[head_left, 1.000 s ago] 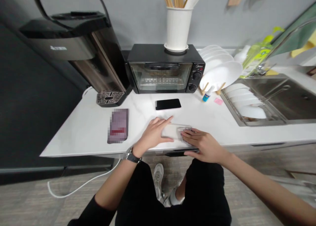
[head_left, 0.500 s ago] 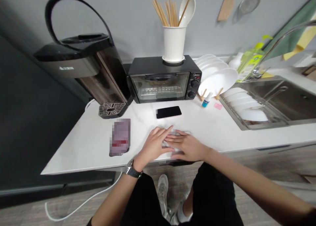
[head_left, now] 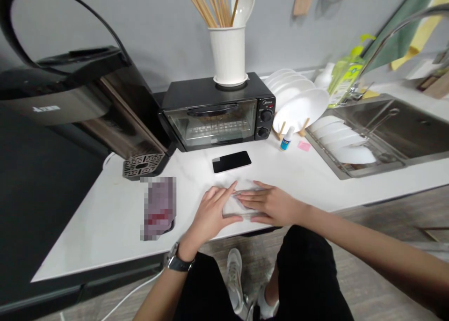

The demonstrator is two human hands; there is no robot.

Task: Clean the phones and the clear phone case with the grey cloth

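A clear phone case (head_left: 234, 206) lies flat near the front edge of the white counter (head_left: 115, 218). My left hand (head_left: 210, 213) rests on its left end, fingers stretched out flat. My right hand (head_left: 270, 204) lies over its right part, fingers extended and pressed on the case, their tips meeting my left fingertips. A black phone (head_left: 231, 161) lies face up just behind the case, apart from both hands. A watch (head_left: 177, 262) sits on my left wrist.
A blurred dark packet (head_left: 158, 207) lies left of my hands. Behind stand a black toaster oven (head_left: 215, 111) with a white utensil holder (head_left: 229, 54), a dark water dispenser (head_left: 87, 96), a plate rack (head_left: 298, 105), a small bottle (head_left: 286, 139) and a sink (head_left: 382, 129).
My right hand slid left across the case until its fingertips met my left hand. The view swung a little to the right and closer.
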